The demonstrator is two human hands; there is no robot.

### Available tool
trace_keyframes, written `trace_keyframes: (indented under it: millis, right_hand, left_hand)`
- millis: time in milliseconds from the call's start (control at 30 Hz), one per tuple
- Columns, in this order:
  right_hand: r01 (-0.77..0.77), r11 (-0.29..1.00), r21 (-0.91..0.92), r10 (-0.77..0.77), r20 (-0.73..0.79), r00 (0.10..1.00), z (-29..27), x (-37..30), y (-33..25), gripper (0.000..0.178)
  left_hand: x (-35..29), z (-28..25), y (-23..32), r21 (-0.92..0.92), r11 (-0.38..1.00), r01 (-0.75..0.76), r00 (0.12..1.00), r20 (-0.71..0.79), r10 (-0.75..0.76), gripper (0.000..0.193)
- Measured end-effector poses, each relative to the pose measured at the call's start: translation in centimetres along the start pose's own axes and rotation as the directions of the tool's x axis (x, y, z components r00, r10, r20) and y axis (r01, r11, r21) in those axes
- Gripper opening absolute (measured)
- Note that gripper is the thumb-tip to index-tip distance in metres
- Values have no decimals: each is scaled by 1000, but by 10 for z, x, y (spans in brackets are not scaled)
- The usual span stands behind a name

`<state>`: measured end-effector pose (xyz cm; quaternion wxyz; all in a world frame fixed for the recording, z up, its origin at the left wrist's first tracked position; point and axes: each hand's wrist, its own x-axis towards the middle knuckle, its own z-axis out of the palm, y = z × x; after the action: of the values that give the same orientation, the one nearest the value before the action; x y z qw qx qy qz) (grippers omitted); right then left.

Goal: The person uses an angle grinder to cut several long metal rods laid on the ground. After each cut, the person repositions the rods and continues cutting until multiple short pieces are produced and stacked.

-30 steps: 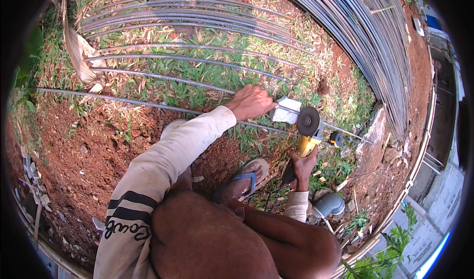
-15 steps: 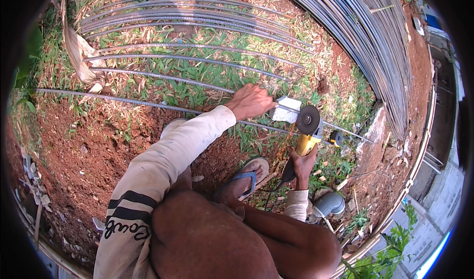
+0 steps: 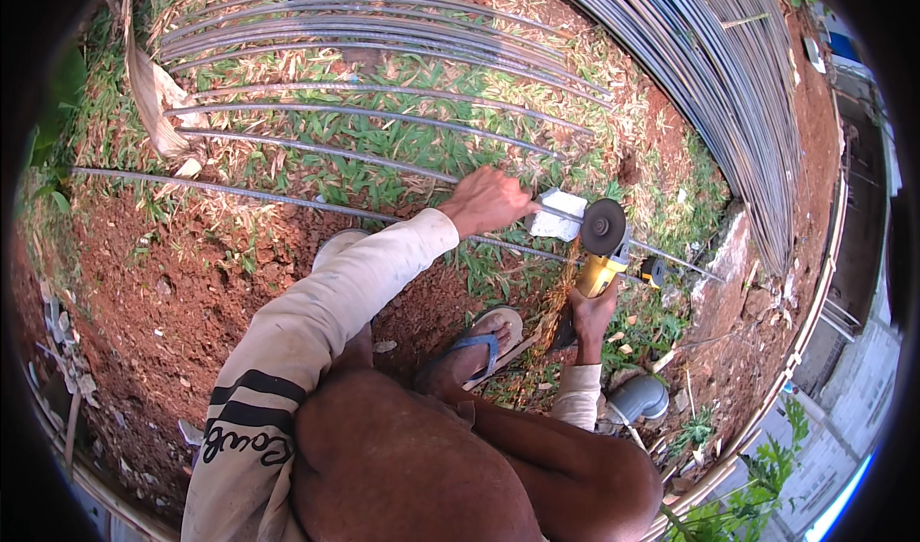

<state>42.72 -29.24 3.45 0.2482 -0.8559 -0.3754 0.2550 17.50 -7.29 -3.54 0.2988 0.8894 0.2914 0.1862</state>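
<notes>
My left hand point(image 3: 491, 202) is closed around a ribbed steel bar point(image 3: 335, 151), just left of a white block point(image 3: 556, 216) that props the bar up. An angle grinder point(image 3: 596, 274) with a yellow body sits in the grip of my right hand point(image 3: 591, 314). Its dark cutting disc point(image 3: 604, 224) meets the bar just right of the block. Orange sparks point(image 3: 556, 312) stream down from the disc toward my sandalled foot point(image 3: 479, 350). Past the disc, the bar's far end point(image 3: 685, 264) slants toward a concrete edge. My right fingers are partly hidden behind the grinder.
A second bar point(image 3: 230, 191) lies nearer me, passing under my left forearm. Several cut bars point(image 3: 364, 34) rest on the grass ahead. A large bundle of long bars point(image 3: 690, 92) fills the upper right. A grey pipe elbow point(image 3: 642, 395) lies beside my right knee.
The spark stream has grown longer and denser, reaching down beside my foot. The grinder has shifted very slightly right and up; my left hand keeps its hold on the bar.
</notes>
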Motion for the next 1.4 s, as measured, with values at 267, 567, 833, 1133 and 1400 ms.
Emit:
trace_keyframes:
  millis: [267,567,833,1133,1400]
  right_hand:
    - [90,995,39,-90,-13,996,-1,-1,0,72]
    - [-5,1000,-6,5,-3,1000,-3,-5,-16,75]
    - [-16,994,-109,14,-18,1000,-2,-3,6,91]
    - [-31,999,19,30,14,999,-4,-7,-7,86]
    - [-149,949,277,172,-63,983,-20,-18,-22,74]
  left_hand:
    - [-3,5,0,43,999,-8,1000,-27,10,54]
    - [-2,1,2,6,1000,23,1000,17,-23,55]
    - [-1,2,1,-13,999,49,997,64,-48,56]
    - [0,-1,2,-18,998,60,995,87,-58,55]
    - [2,-9,3,-48,997,68,995,83,-64,44]
